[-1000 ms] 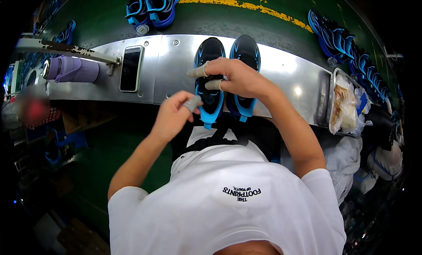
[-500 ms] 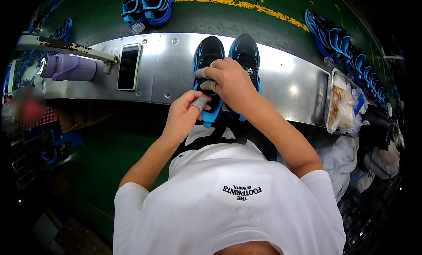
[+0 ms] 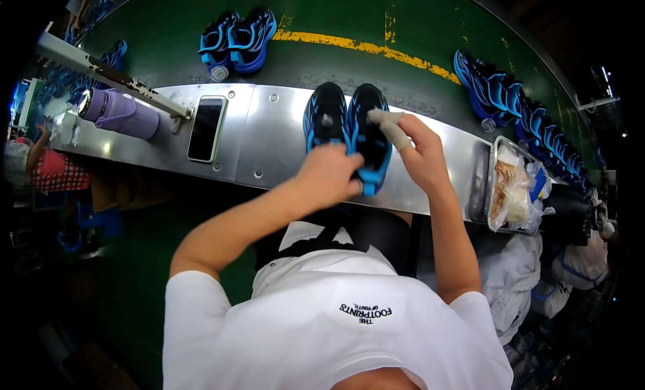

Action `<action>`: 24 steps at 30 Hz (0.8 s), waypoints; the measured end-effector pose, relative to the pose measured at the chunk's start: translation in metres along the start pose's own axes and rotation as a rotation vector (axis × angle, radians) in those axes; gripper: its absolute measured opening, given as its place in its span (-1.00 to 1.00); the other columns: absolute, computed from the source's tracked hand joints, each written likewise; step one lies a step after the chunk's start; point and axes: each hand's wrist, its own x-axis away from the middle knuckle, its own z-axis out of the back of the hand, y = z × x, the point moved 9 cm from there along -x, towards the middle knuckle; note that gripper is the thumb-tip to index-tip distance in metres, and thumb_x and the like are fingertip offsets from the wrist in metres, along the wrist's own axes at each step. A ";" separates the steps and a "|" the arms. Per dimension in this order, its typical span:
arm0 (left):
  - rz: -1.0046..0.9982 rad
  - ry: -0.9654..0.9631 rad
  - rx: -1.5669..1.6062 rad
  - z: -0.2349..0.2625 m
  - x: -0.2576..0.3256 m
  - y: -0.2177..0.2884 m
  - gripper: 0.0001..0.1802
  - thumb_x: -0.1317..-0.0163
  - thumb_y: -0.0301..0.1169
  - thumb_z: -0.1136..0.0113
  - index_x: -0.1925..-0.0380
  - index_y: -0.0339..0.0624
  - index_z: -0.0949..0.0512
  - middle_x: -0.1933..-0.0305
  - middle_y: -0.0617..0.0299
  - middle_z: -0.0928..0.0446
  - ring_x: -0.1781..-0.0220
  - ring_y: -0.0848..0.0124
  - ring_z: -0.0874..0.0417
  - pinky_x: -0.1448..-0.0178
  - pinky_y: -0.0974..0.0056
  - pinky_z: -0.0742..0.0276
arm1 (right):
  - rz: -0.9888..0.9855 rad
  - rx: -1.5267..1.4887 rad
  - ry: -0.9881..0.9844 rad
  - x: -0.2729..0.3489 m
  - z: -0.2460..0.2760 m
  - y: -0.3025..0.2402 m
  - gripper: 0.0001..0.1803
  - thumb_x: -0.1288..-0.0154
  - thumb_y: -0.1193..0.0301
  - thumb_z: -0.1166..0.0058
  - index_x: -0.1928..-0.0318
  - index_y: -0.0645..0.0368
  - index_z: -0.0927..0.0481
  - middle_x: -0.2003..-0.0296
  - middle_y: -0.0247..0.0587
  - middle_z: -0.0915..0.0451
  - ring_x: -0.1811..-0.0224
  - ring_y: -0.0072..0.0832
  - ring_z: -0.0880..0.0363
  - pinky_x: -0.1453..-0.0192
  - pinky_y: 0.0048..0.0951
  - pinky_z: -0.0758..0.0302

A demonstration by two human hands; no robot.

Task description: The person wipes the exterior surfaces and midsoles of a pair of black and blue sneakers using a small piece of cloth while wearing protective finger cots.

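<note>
A pair of black and blue sneakers stands side by side on a metal bench [image 3: 282,131], toes pointing away from me. My left hand [image 3: 329,174] is over the heel of the left sneaker [image 3: 327,114], its fingers reaching toward the right one; motion smears them and hides what they touch. Above the opening of the right sneaker [image 3: 368,98], my right hand [image 3: 422,147] comes in from the right. Its thumb and index finger wear beige finger covers and come together at the lacing and tongue. Whatever lies between those fingertips is too small to make out.
A phone [image 3: 207,129] and a lilac bottle [image 3: 127,114] lie on the bench at left, near a chipped metal bar [image 3: 114,71]. A tray [image 3: 494,182] with plastic-wrapped items sits at right. More sneakers [image 3: 250,44] stand beyond the bench, with a long row [image 3: 494,94] far right.
My left hand has moved right, over the left sneaker's heel. The right hand has shifted from the left sneaker to the right one. The whole view has tilted slightly.
</note>
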 end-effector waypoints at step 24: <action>0.136 0.300 -0.130 -0.054 -0.017 -0.058 -0.39 0.01 -0.53 -0.09 -0.16 -0.16 -0.48 -0.38 -0.14 -0.24 -0.45 -0.14 -0.15 -0.52 -0.16 0.02 | -0.603 1.236 0.039 -0.056 0.324 0.203 -0.20 0.14 -0.33 -0.30 -0.20 -0.48 -0.54 -0.32 0.16 -0.31 -0.39 0.12 -0.22 -0.40 -0.02 -0.25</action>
